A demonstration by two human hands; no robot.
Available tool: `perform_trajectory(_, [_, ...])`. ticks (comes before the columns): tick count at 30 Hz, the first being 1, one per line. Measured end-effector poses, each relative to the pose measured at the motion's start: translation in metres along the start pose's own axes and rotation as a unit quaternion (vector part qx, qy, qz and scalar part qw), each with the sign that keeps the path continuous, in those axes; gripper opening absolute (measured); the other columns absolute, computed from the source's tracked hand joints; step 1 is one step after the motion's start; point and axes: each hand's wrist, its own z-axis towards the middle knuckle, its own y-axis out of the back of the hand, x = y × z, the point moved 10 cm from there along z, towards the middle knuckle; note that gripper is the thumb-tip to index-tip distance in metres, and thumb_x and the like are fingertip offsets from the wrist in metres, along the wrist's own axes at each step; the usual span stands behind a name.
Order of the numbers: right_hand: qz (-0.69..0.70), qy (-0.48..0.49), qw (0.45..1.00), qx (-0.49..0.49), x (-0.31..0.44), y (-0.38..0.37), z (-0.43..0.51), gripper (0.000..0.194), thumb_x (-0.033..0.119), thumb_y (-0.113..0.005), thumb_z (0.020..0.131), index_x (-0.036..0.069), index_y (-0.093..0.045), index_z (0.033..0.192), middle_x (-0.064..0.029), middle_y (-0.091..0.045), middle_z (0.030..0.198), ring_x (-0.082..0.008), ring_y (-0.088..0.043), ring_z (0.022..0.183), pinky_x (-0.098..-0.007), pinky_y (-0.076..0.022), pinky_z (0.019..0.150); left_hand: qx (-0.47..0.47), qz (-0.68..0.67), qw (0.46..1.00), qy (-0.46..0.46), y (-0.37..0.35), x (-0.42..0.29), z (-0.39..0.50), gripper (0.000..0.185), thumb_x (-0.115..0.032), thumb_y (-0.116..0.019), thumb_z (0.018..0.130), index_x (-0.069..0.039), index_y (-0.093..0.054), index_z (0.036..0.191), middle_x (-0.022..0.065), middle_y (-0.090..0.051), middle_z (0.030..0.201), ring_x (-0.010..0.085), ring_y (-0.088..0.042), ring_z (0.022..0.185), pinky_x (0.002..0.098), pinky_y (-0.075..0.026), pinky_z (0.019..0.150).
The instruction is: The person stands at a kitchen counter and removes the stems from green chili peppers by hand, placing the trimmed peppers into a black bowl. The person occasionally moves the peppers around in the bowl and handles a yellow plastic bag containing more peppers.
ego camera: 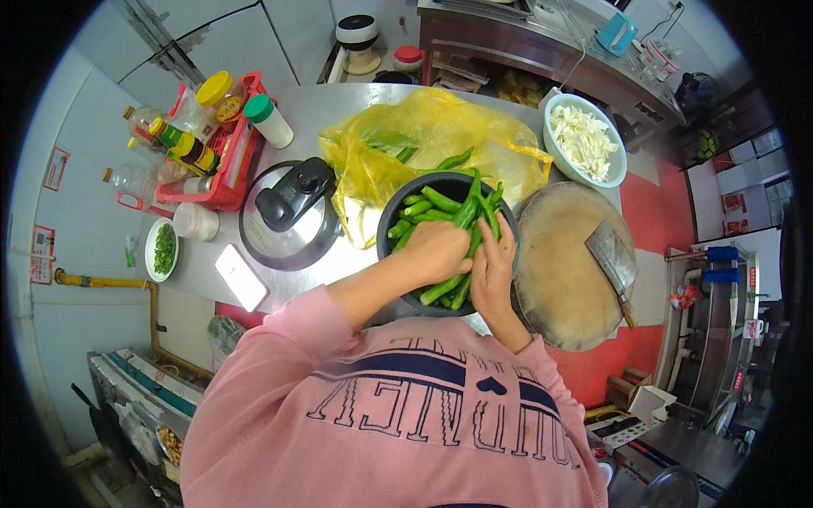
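Note:
A dark round pot full of long green peppers stands on the steel table before me. My left hand is closed in a fist over the peppers, its fingertips hidden. My right hand is inside the right rim, fingers extended along several peppers that stick up past the fingertips. The two hands nearly touch, with peppers between them. Behind the pot lies a yellow plastic bag with more green peppers in and on it.
Right of the pot, a cleaver lies on a round wooden chopping block. A pale blue basin holds white shredded vegetable. To the left are a glass lid, a phone, a bowl of chopped greens and a red basket of bottles.

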Motion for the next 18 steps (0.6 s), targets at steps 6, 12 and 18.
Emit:
perform_trajectory(6, [-0.095,0.022,0.991,0.091,0.016,-0.005,-0.012,0.051,0.008,-0.051,0.082,-0.001,-0.037,0.131,-0.0290,-0.019,0.141,-0.0460,-0.022,0.128,-0.0478,-0.0209,0.106,-0.038,-0.102,0.990,0.087,0.069,0.077,0.014,0.026,-0.035,-0.071,0.070,-0.011,-0.071,0.079,0.0126,-0.066,0.075,0.0277,-0.064,0.073,0.0372,-0.049,0.065])
perform_trajectory(12, [-0.067,0.055,0.996,0.022,0.027,0.020,-0.006,0.048,0.006,-0.053,0.081,0.000,-0.043,0.127,-0.0254,-0.028,0.139,-0.0425,-0.025,0.129,-0.0473,-0.0217,0.105,0.033,0.019,0.987,0.158,-0.003,0.162,0.138,0.030,-0.036,-0.064,0.073,-0.009,-0.070,0.085,0.0159,-0.066,0.088,0.0309,-0.064,0.083,0.0417,-0.050,0.071])
perform_trajectory(18, [-0.020,0.031,0.993,-0.115,0.014,0.072,0.011,0.028,-0.004,-0.051,0.080,-0.002,-0.058,0.106,-0.0168,-0.055,0.116,-0.0333,-0.046,0.113,-0.0416,-0.0323,0.099,0.092,0.015,0.983,0.160,-0.035,0.165,0.162,0.050,-0.041,-0.074,0.064,-0.001,-0.066,0.093,0.0164,-0.065,0.098,0.0306,-0.063,0.089,0.0388,-0.049,0.075])
